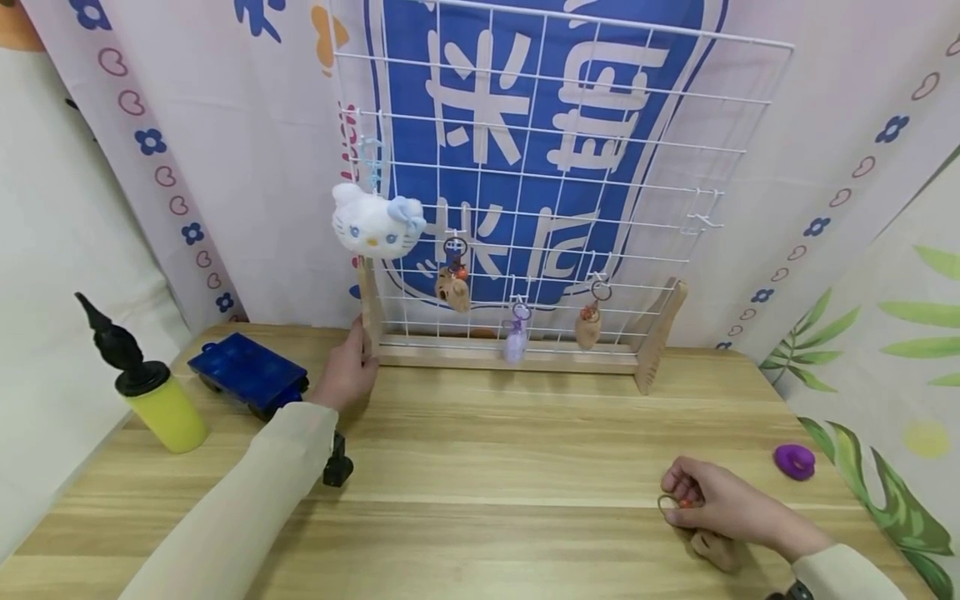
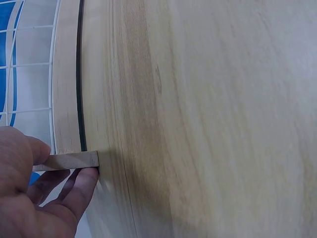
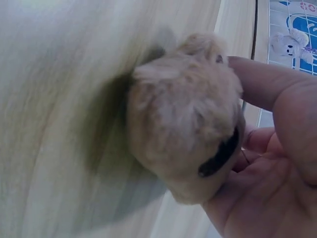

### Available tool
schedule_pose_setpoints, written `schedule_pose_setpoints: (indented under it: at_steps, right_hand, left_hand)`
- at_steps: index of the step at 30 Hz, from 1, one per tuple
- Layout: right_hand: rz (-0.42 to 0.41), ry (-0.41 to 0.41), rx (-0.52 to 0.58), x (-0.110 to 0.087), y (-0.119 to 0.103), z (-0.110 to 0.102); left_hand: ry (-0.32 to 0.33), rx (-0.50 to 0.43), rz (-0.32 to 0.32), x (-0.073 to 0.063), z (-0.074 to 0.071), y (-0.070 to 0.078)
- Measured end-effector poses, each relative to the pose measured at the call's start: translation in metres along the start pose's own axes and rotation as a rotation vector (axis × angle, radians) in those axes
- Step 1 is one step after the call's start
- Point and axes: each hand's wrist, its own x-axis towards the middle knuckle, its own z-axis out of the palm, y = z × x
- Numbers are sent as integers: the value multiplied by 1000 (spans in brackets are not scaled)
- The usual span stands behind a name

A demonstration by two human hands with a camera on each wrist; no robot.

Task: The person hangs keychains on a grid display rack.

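My left hand [image 1: 347, 367] grips the left wooden upright [image 1: 371, 312] of a white wire grid rack. In the left wrist view, thumb and fingers lie on opposite sides of its wooden end piece [image 2: 74, 160]. Over the table's right front, my right hand [image 1: 716, 504] pinches a keychain by its top, near a metal ring [image 1: 662, 506] and an orange bit. The keychain's brown plush animal [image 3: 183, 119] hangs below the fingers, close over the wood. From the grid hang a white plush cat head [image 1: 375, 223], two brown plush keychains [image 1: 453, 291] and a purple keychain [image 1: 516, 340].
A blue toy cart [image 1: 247, 367] and a yellow cylinder with a black top [image 1: 167, 417] stand at the left. A small purple hat-shaped thing [image 1: 795, 462] lies near the right edge. A bare white hook [image 1: 703, 220] hangs on the grid's right side.
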Motion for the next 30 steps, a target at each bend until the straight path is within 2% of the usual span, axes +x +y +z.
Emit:
schedule_pose_setpoints:
  at_steps: [7, 12, 19, 27, 30]
  right_hand:
    - [8, -11, -18, -1, -2, -1]
    - [-39, 4, -26, -2, 1, 4]
    - [-92, 93, -94, -6, 7, 10]
    - [-65, 158, -94, -8, 10, 5]
    - [-98, 193, -118, -9, 11, 4]
  left_hand:
    - [8, -3, 15, -1, 1, 1]
    - [9, -11, 30, -2, 1, 0]
    - [1, -15, 12, -1, 1, 1]
    - [28, 6, 47, -1, 1, -1]
    - [28, 9, 48, -1, 1, 0]
